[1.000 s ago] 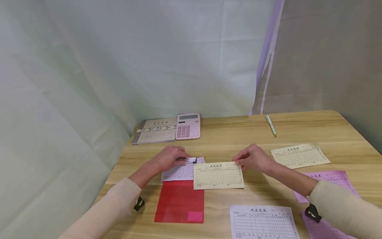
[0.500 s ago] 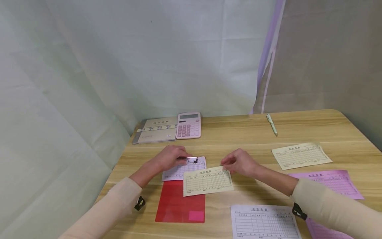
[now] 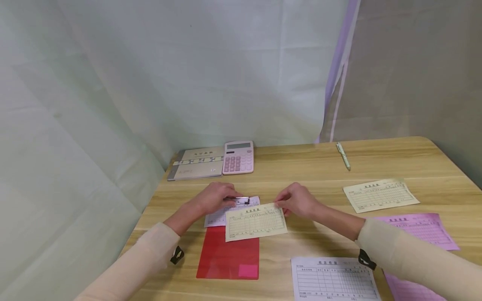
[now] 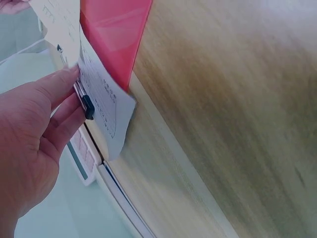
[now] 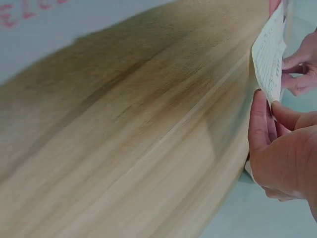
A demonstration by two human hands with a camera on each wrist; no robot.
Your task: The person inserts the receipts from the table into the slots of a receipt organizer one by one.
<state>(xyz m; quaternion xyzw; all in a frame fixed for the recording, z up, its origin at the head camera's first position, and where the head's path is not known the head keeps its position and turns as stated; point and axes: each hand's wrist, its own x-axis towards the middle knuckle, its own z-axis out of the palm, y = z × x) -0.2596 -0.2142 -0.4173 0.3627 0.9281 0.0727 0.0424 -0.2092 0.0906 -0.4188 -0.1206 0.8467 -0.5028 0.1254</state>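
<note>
A red clipboard (image 3: pixel 226 255) lies on the wooden table, with a white printed slip (image 3: pixel 216 218) at its top end. My left hand (image 3: pixel 214 196) pinches the clipboard's metal clip (image 3: pixel 242 201); in the left wrist view the thumb presses on the clip (image 4: pixel 87 105) and the fingers curl beneath. Between thumb and fingers, my right hand (image 3: pixel 299 201) holds a pale yellow receipt slip (image 3: pixel 256 223) by its upper right corner. This slip hangs over the clipboard's upper part and covers some of the white slip. Whether its top edge lies under the clip cannot be told.
A pink calculator (image 3: pixel 238 158) and a grey-beige notebook (image 3: pixel 197 163) stand at the back left. Further right are a pen (image 3: pixel 343 156), another yellow slip (image 3: pixel 380 195), pink slips (image 3: pixel 425 230) and a larger-looking white slip (image 3: pixel 335 278). Curtains hang behind the table.
My right hand has moved left with the yellow slip, which now covers more of the clipboard's top and the white slip. My left hand stays at the clip.
</note>
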